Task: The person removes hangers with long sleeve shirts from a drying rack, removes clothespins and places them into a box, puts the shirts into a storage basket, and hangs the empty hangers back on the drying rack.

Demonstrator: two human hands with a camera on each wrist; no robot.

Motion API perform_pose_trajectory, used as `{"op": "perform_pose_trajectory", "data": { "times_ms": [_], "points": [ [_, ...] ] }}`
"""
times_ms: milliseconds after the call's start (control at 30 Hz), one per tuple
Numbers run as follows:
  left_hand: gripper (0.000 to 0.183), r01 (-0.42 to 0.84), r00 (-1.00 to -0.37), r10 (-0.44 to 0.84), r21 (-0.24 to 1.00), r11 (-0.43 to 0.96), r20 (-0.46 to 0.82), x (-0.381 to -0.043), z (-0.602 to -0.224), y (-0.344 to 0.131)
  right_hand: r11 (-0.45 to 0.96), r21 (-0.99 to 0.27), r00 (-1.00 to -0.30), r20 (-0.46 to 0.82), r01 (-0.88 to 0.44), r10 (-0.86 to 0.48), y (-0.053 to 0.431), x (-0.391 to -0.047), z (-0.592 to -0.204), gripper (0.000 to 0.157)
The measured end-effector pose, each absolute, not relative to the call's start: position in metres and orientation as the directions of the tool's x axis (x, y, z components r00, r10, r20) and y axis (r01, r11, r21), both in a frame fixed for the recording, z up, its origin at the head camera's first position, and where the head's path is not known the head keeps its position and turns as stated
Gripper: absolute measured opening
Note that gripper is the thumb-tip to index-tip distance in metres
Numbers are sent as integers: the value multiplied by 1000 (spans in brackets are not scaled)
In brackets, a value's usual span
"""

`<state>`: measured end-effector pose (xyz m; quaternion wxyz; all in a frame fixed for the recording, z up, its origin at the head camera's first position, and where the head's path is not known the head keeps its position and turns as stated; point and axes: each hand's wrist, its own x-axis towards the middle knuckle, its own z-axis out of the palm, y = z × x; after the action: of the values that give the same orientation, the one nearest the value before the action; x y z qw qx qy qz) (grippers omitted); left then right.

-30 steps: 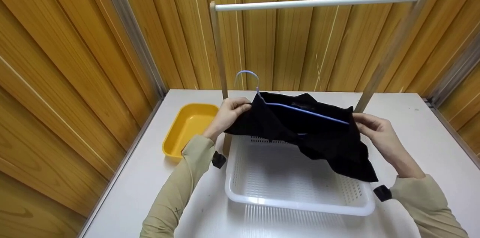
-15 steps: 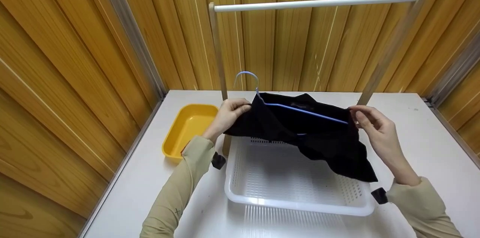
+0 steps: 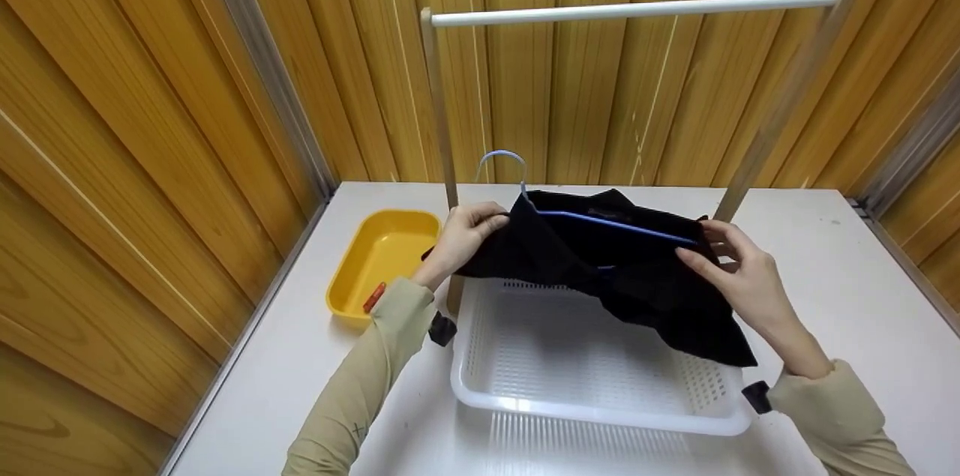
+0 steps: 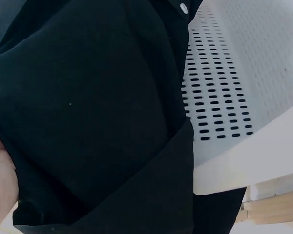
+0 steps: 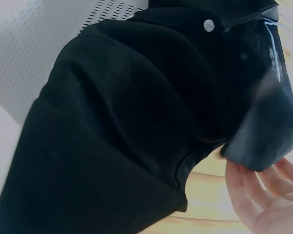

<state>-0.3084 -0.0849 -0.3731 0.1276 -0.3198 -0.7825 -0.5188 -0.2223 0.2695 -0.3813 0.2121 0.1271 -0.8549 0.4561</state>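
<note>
A black buttoned shirt [image 3: 645, 281] is spread above the white basket, with a blue hanger [image 3: 615, 223] lying inside its open neck. The hanger's hook sticks up at the left. My left hand [image 3: 466, 240] pinches the cloth just left of the hook; only part of that hand [image 4: 0, 180] shows in the left wrist view. On the opposite side, my right hand [image 3: 742, 266] holds the edge of the opening, thumb towards the front and fingers at the back edge. In the right wrist view, a blurred flap of cloth [image 5: 266, 131] covers the fingertips.
A white perforated basket [image 3: 600, 407] sits below the shirt. A rack with a white rail [image 3: 637, 10] and wooden posts stands behind. To the left is a yellow tray [image 3: 341, 273] with a small red object [image 3: 374, 297] in it. Wood-panelled walls enclose the white table [image 3: 247, 401].
My right hand has shifted along the cloth, its thumb now further left over the opening. The hanger and shirt sit slightly lower. The red object in the yellow tray has come into fuller view.
</note>
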Motion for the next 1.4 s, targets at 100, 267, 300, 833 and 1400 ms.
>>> {"op": "perform_pose_trajectory", "data": {
  "times_ms": [100,267,300,833,1400],
  "points": [
    [11,625,-772,361,728,282,523,-307,-374,-84,560,-724,-883,468,-403,-30,270,-222,-382,38],
    [11,613,-783,350,734,292,515,-305,-372,-85,551,-742,-895,445,-382,-21,271,-223,-380,36],
    [11,614,-782,348,733,292,517,-305,-372,-85,551,-745,-897,442,-376,-16,271,-223,-380,36],
    [8,619,-769,342,762,189,540,-285,-348,-85,-186,-955,-958,257,-233,-124,277,-226,-383,30],
    [9,622,-765,353,760,188,539,-284,-350,-84,-688,-716,-908,205,116,-365,282,-234,-397,35]
  ]
}}
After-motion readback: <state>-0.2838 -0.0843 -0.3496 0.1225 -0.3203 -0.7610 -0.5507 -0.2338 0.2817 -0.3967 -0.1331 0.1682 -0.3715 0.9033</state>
